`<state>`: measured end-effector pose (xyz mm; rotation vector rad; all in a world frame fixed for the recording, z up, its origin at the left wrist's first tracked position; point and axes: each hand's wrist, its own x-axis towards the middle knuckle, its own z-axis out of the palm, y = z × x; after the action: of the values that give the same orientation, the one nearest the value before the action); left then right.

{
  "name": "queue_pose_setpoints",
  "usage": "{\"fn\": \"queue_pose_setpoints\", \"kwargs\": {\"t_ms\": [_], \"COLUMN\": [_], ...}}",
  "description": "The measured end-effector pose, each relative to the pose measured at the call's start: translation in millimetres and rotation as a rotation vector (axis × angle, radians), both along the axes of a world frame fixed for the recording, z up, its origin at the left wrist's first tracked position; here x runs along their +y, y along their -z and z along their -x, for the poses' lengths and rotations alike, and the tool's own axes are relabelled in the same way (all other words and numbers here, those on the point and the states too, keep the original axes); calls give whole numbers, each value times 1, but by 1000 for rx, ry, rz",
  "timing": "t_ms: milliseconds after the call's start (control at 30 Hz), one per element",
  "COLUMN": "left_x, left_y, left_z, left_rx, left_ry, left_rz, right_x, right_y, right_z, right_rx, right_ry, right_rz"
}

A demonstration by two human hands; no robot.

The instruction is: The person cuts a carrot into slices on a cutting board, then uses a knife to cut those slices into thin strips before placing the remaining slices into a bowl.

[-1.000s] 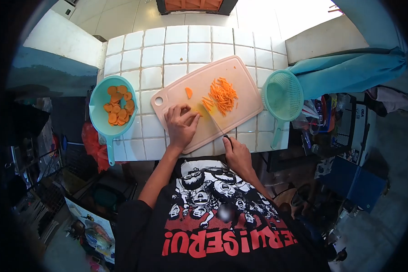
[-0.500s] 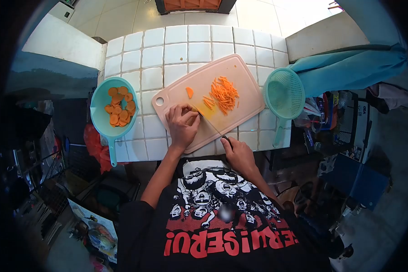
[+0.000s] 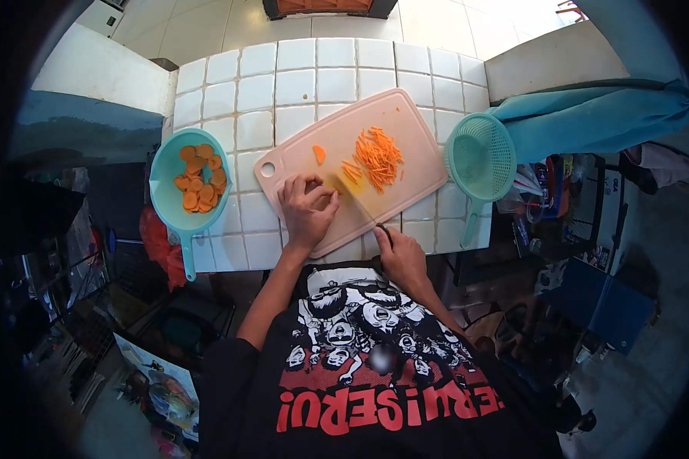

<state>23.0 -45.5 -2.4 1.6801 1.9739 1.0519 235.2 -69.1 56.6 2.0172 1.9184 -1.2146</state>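
Observation:
A pink cutting board lies at a slant on the tiled counter. My left hand rests on its left part, fingers curled and pressed down on a carrot piece that is mostly hidden beneath them. My right hand is closed round the dark handle of a knife, whose blurred blade points at the left fingertips. Right of the blade lies a heap of carrot strips, with a few loose ones beside it. One cut carrot slice sits alone above my left hand.
To the left, a mint-green handled bowl holds several round carrot slices. A mint-green strainer stands right of the board. White tiles cover the counter, and blue cloth hangs at the right.
The knife blade has shifted slightly and is blurred now. My left fingers have changed position a little. The carrot heap and both green vessels look the same.

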Motion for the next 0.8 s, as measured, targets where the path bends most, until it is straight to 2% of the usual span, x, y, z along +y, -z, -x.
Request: {"fn": "queue_pose_setpoints", "kwargs": {"t_ms": [100, 400, 600, 733, 800], "left_x": [1, 1, 1, 0, 1], "left_y": [-1, -2, 2, 0, -4], "left_z": [2, 1, 1, 2, 1], "left_rx": [23, 24, -7, 9, 22], "left_ry": [5, 8, 12, 12, 9], "left_rz": [-16, -19, -19, -24, -36], "right_x": [1, 2, 5, -3, -4], "right_y": [2, -1, 3, 4, 7], "right_z": [3, 4, 16, 5, 2], "right_rx": [39, 26, -23, -7, 35], "right_ry": [87, -26, -76, -46, 49], "right_rz": [-46, 33, -63, 21, -21]}}
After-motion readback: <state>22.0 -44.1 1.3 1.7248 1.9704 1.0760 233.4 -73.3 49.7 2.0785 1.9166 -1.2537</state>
